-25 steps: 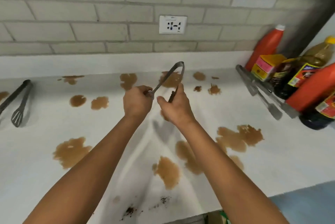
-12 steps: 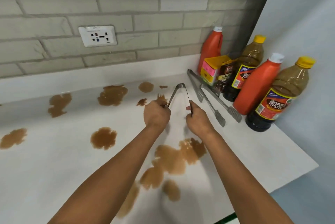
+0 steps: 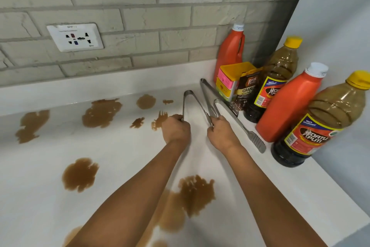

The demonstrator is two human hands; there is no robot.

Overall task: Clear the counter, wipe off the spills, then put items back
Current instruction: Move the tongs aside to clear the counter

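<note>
A pair of metal tongs [image 3: 193,104] lies low over the white counter [image 3: 120,146], hinge pointing toward the wall. My left hand [image 3: 176,129] grips one arm of the tongs and my right hand [image 3: 221,133] grips the other arm. Brown spills [image 3: 101,112] dot the counter, with a large patch [image 3: 195,191] under my forearms and another [image 3: 80,174] to the left. Other metal tongs [image 3: 230,112] lie just right of my right hand.
Against the right wall stand two red bottles [image 3: 288,104] [image 3: 230,52], two dark sauce bottles [image 3: 322,124] [image 3: 274,80], a yellow box [image 3: 228,80] and a brown granules pouch [image 3: 247,90]. A wall socket [image 3: 75,37] sits on the brick wall. The counter's front edge runs lower right.
My view swung right toward the bottles. Both hands carried the tongs rightward and lowered them from mid-air to just above the counter beside the other tongs.
</note>
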